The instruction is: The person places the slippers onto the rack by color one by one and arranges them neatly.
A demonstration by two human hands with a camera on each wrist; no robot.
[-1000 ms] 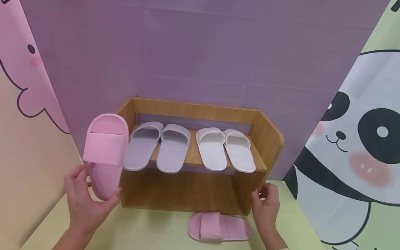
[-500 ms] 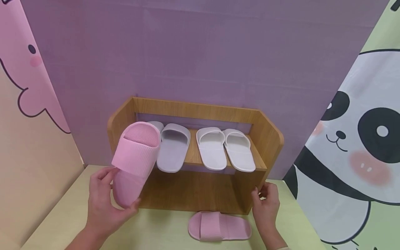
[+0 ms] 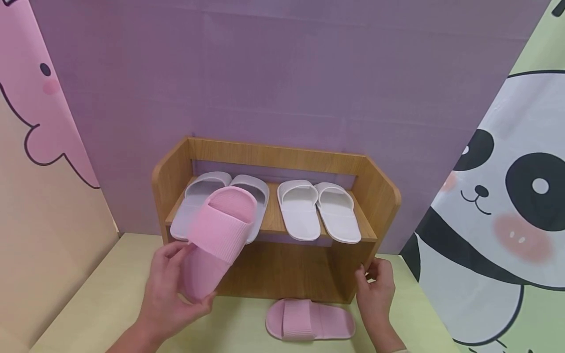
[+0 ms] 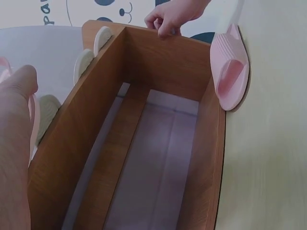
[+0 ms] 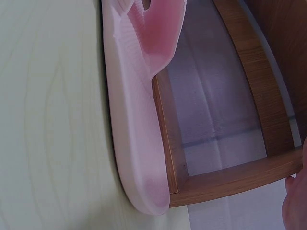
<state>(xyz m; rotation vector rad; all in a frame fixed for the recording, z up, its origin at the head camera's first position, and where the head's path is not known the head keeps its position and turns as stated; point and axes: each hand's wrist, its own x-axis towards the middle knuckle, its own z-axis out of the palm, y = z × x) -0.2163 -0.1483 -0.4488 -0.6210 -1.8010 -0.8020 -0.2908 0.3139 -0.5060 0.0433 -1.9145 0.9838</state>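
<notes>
In the head view my left hand (image 3: 165, 299) holds a pink slipper (image 3: 220, 233) by its sole end, thumb on one side and fingers on the other. The slipper is tilted, its strap end up, in front of the rack's left half. Behind it, a pair of pale lilac slippers (image 3: 191, 220) is partly covered. My right hand (image 3: 377, 294) grips the front edge of the right side panel of a wooden shoe rack (image 3: 384, 196). A second pink slipper (image 3: 326, 321) lies on the table along the rack's front, near that hand.
A pair of white slippers (image 3: 300, 220) stands on the right half of the upper shelf. In the left wrist view the rack's lower compartment (image 4: 158, 62) holds nothing visible. A purple backdrop (image 3: 282, 73) rises behind, and a panda-print panel (image 3: 507, 220) stands at the right.
My left hand has carried the pink slipper rightward and slightly down, from beside the rack's left end to in front of the lilac pair. The right hand has stayed in place.
</notes>
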